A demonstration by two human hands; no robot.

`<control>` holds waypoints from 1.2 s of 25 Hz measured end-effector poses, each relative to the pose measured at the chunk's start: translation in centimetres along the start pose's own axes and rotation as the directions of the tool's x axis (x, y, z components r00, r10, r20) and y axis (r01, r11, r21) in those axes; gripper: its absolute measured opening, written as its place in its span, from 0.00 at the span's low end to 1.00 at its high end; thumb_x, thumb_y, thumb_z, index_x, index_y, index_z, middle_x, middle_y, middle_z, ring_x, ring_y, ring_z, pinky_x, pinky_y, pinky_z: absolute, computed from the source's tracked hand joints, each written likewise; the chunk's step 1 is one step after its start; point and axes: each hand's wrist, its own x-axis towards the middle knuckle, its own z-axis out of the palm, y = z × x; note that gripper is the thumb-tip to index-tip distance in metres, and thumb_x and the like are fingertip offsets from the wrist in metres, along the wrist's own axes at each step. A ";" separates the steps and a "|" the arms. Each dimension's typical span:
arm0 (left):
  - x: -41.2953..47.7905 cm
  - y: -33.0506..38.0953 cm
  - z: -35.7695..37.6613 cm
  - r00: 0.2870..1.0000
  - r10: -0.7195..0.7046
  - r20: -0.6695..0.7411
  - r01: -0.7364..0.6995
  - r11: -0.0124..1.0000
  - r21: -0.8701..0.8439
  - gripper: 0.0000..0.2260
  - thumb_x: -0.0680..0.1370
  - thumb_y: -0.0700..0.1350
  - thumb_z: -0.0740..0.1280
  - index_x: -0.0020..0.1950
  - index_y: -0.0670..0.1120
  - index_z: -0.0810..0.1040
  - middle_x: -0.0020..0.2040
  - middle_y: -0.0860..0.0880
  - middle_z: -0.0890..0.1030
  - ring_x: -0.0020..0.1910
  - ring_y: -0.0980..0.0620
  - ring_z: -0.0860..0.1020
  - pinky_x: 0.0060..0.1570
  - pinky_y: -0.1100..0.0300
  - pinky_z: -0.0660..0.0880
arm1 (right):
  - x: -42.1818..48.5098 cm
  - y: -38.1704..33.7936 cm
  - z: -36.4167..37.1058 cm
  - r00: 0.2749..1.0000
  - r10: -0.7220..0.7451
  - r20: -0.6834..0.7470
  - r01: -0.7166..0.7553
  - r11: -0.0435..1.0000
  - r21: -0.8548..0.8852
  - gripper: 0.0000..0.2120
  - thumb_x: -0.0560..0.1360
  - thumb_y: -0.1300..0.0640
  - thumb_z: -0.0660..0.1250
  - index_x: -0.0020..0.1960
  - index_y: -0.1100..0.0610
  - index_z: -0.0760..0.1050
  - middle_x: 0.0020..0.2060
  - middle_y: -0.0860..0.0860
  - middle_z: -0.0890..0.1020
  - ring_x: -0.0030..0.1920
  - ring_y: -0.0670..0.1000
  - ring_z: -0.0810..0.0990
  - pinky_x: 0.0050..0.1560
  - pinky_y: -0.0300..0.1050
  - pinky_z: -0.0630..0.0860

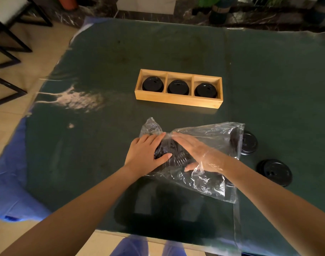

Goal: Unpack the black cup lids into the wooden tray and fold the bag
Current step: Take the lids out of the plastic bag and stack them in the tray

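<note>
The left hand (pixel 147 154) is clamped round the near end of a stack of black lids (pixel 176 154) from outside the clear plastic bag (pixel 209 137), fingers curled over the top and thumb pressed into the side. The right hand (pixel 191 150) is pushed inside the bag, with film draped over its wrist. Its fingers lie fairly straight across the stack and its thumb is spread on the near side; I can't tell whether it actually grips. The bag lies crumpled on the green table (pixel 102 163), its open mouth to the right. Just past that mouth is one loose lid (pixel 249 143), with another lid (pixel 274 172) nearer the person. Further back stands the wooden tray (pixel 176 102), with black lids in each of its three compartments.
</note>
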 end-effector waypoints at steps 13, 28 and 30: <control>0.3 0.1 0.3 1.000 -0.026 -0.008 0.025 0.999 -0.031 0.33 0.73 0.70 0.51 0.71 0.51 0.63 0.62 0.52 0.77 0.60 0.51 0.74 0.59 0.50 0.69 | 1.8 -0.1 2.0 0.995 -0.010 -0.096 0.009 1.000 -0.008 0.49 0.64 0.51 0.77 0.74 0.47 0.47 0.73 0.53 0.58 0.73 0.53 0.56 0.71 0.50 0.57; 0.3 0.3 0.2 1.000 -0.009 -0.010 0.009 1.000 -0.022 0.30 0.73 0.68 0.52 0.69 0.53 0.64 0.60 0.53 0.78 0.58 0.51 0.75 0.57 0.50 0.70 | -1.1 0.0 3.1 0.938 0.158 -0.308 0.014 0.872 0.489 0.36 0.66 0.59 0.75 0.67 0.48 0.60 0.67 0.44 0.62 0.66 0.34 0.60 0.65 0.24 0.55; 0.4 0.3 0.2 1.000 -0.011 0.008 0.011 1.000 -0.017 0.29 0.74 0.68 0.52 0.69 0.53 0.64 0.60 0.54 0.78 0.59 0.51 0.74 0.57 0.50 0.70 | -0.9 0.2 3.2 0.917 0.212 -0.337 0.004 0.841 0.541 0.35 0.66 0.62 0.75 0.66 0.49 0.60 0.65 0.38 0.61 0.65 0.30 0.60 0.64 0.24 0.57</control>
